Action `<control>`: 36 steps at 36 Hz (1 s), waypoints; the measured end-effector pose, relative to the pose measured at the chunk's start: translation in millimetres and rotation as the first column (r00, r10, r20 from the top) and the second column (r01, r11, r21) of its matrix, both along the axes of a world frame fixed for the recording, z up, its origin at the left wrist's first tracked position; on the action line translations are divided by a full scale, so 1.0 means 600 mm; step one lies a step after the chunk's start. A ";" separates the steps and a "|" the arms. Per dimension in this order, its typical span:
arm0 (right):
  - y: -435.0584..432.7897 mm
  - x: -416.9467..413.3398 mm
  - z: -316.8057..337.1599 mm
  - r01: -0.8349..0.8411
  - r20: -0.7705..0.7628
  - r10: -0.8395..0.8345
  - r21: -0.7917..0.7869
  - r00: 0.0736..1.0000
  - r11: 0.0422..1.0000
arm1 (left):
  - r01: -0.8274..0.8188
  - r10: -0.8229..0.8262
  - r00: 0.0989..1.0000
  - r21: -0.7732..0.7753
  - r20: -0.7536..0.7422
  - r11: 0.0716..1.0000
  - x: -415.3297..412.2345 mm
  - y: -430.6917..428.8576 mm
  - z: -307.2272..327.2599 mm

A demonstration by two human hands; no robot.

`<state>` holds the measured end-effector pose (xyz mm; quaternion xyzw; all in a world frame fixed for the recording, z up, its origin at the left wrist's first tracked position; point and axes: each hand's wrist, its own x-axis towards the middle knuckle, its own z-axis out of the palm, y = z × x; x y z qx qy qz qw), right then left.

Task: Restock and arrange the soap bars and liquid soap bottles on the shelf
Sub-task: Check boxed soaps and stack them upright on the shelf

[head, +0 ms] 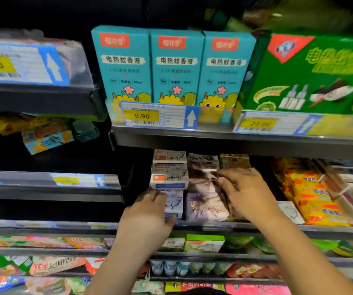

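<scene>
Grips the bottom white box with the left hand, fingers over its top, thumb under, at the shelf front. Lies just right of that palm, so nearer the left hand. Right of the box, touches the floral bars with the right hand, fingers stretched leftward; cannot tell whether pinching. Probably squares both rows next.

The dark middle shelf carried stacked white soap boxes, with flowered lilac soap boxes just beside them and yellow-orange packs further right. The upper shelf bore three upright teal cartons beside a green box
</scene>
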<state>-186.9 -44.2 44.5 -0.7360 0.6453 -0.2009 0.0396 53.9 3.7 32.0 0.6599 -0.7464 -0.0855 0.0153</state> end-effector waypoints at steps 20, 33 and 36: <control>0.034 -0.271 -0.028 0.123 -0.088 -0.089 0.537 0.992 0.835 | 0.317 -0.343 0.930 -0.186 -0.130 0.930 -0.278 -0.027 0.000; 0.009 -0.317 -0.040 0.011 -0.062 0.024 0.508 0.998 0.861 | 0.238 -0.241 0.965 0.038 0.101 0.970 -0.382 -0.062 -0.051; 0.008 -0.328 -0.039 -0.050 0.006 0.053 0.474 0.999 0.879 | 0.247 -0.256 0.960 0.088 0.114 0.965 -0.382 -0.062 -0.035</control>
